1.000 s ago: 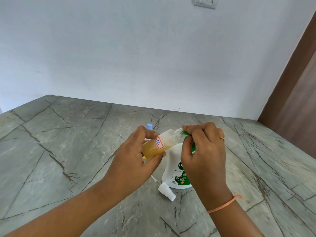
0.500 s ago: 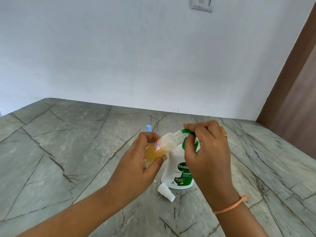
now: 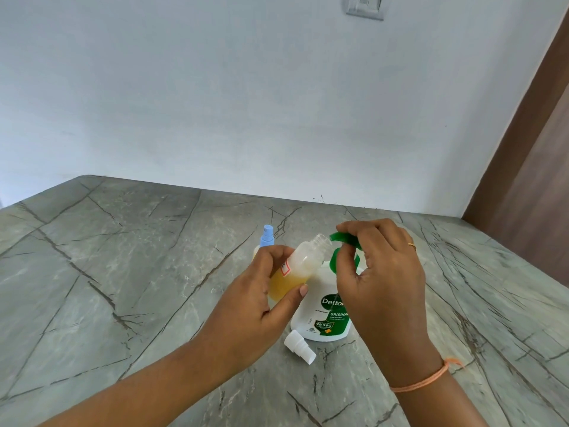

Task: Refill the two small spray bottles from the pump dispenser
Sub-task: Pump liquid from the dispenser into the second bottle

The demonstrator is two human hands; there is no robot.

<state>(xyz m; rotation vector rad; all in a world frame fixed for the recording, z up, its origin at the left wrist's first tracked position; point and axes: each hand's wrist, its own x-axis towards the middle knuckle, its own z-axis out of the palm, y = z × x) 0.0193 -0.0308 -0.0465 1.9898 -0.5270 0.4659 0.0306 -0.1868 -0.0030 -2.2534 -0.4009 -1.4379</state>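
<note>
My left hand (image 3: 261, 291) grips a small clear spray bottle (image 3: 303, 261), uncapped and tilted, about half full of yellow liquid. Its open neck sits right at the nozzle of the green pump head (image 3: 343, 238). The white pump dispenser (image 3: 320, 306) stands upright on the counter, its green label facing me. My right hand (image 3: 378, 272) rests on top of the pump head, fingers curled over it. A second small bottle with a blue spray cap (image 3: 266, 237) stands behind my left hand, mostly hidden. A white spray cap (image 3: 299, 346) lies on the counter in front of the dispenser.
A grey marble-pattern counter (image 3: 123, 272) runs back to a white wall. A brown wooden door frame (image 3: 529, 180) stands at the right. A wall switch (image 3: 366, 6) sits high on the wall.
The green pump head has risen and more of it now shows under my right fingers. The small bottle in my left hand tilted slightly more upright, its neck staying at the nozzle.
</note>
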